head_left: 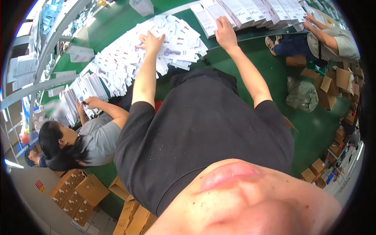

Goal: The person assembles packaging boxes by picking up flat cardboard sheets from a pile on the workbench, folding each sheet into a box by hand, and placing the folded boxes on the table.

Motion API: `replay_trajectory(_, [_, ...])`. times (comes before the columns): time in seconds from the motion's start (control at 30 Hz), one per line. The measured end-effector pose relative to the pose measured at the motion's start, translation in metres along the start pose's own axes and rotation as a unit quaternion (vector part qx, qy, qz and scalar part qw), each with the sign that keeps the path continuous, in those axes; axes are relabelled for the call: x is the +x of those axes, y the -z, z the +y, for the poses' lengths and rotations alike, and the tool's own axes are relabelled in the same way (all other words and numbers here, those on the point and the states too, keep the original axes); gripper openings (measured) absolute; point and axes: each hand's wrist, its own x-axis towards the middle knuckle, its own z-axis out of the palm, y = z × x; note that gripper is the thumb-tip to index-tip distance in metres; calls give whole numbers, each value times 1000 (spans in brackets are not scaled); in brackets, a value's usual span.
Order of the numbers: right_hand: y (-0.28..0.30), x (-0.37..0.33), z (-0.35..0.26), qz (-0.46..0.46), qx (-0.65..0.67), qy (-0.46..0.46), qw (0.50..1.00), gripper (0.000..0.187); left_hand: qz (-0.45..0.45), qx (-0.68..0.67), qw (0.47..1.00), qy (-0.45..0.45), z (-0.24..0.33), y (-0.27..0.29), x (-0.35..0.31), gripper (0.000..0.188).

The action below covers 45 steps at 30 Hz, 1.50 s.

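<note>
A broad heap of white printed cartons (113, 58), some with purple or red pictures, covers the green table. My left hand (150, 42) lies on top of this heap with its fingers spread, holding nothing. To the right, a row of white boxes (250, 11) lies side by side, overlapping toward the far right. My right hand (226, 33) rests with fingers stretched out on the near end of a white box (214, 13) at the left end of that row. Its thumb is partly hidden, and I see no grip around the box.
On the left a co-worker (98, 133) handles upright stacked cartons (74, 98). Another person (329, 43) touches the row's far right end. A white container (141, 7) stands at the table's far side. Open cardboard boxes (327, 88) and a grey-green bag (301, 94) lie on the right floor.
</note>
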Motion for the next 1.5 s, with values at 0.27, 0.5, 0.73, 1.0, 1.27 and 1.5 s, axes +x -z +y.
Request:
replay_trajectory(0.27, [9, 15, -49, 12, 78, -10, 997, 62, 292, -135, 919, -230, 13, 69, -40, 35])
replay_trajectory(0.5, [41, 58, -144, 27, 386, 34, 921, 152, 169, -454, 835, -261, 82, 153, -183, 28])
replay_trajectory(0.73, [66, 52, -174, -28, 339, 214, 916, 132, -150, -650, 737, -111, 31, 204, -194, 64])
replay_trajectory(1.0, [88, 49, -160, -229, 579, -20, 782, 97, 11, -364, 910, -197, 35, 223, -182, 70])
replay_trajectory(1.27, [135, 53, -166, -59, 734, 25, 676, 74, 201, -409, 753, -475, 94, 202, -187, 65])
replay_trajectory(1.5, [153, 44, -171, 11, 585, -8, 811, 42, -7, -644, 714, -276, 115, 159, -199, 47])
